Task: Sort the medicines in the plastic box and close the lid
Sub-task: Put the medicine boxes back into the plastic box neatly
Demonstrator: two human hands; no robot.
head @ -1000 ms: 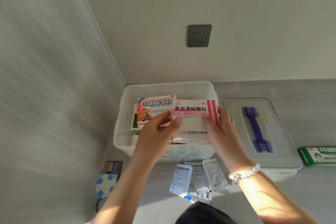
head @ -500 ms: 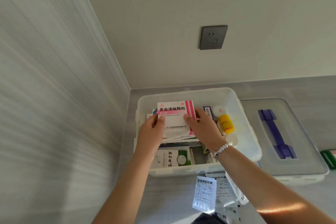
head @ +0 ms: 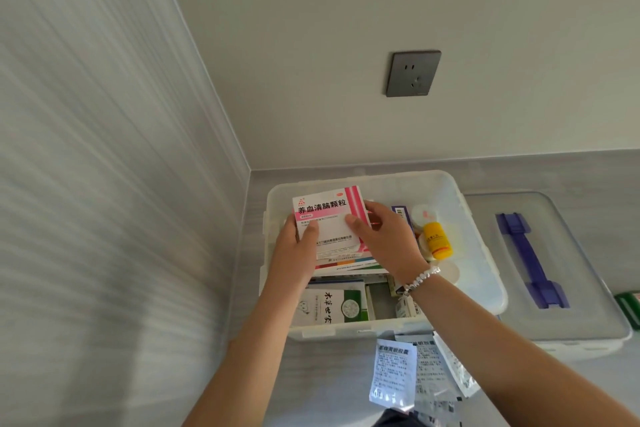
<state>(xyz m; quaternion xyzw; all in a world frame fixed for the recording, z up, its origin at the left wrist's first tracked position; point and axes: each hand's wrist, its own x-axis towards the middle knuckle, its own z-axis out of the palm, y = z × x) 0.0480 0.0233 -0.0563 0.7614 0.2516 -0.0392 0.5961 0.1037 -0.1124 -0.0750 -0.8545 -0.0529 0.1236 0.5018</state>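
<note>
A clear plastic box (head: 485, 270) stands in the corner of the grey counter. A pink-and-white medicine carton (head: 327, 217) sits over the box's back left part, on a stack of other cartons. My left hand (head: 298, 250) grips its left edge and my right hand (head: 388, 239) grips its right edge, thumbs on its face. A green-and-white carton (head: 332, 307) lies at the front left inside the box, and a yellow bottle (head: 437, 239) with white jars lies on the right side. The clear lid (head: 571, 305) with a purple handle (head: 530, 260) rests to the right of the box.
Several white sachets (head: 394, 371) lie on the counter in front of the box. A green carton (head: 628, 305) pokes in at the right edge. Walls close in on the left and behind, with a dark socket (head: 414, 73) on the back wall.
Both hands have carried the pink carton back and down into the box's back left part. The view has shifted, so the box now sits further right.
</note>
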